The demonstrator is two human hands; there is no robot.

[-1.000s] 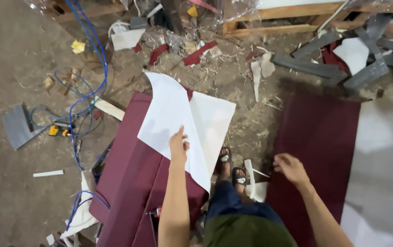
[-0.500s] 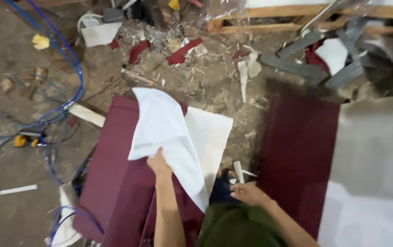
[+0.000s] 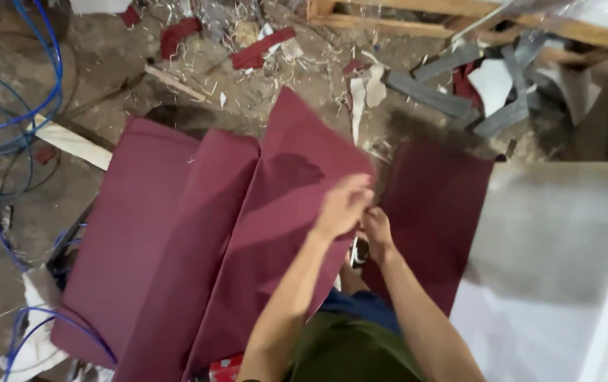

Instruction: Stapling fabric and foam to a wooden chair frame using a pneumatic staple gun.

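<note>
While both hands meet at the right edge of a maroon sheet (image 3: 286, 205), the left hand (image 3: 343, 205) pinches that edge between curled fingers and lifts it, so the sheet rises in a peak away from the body and drapes over the maroon sheets (image 3: 152, 233) stacked flat to its left. The right hand (image 3: 377, 228) sits just beneath the left, fingers bent toward the same edge; whether it truly grips is hard to tell. Another maroon panel (image 3: 435, 212) lies on the floor just right of the hands, beside a pale white board (image 3: 559, 262). Near the left elbow, low in view, a small red package (image 3: 225, 369) with white marks peeks out. Beyond the hands lie grey strips (image 3: 435, 95), red scraps (image 3: 261, 48) and a blue cable (image 3: 7, 124) far to the left.
</note>
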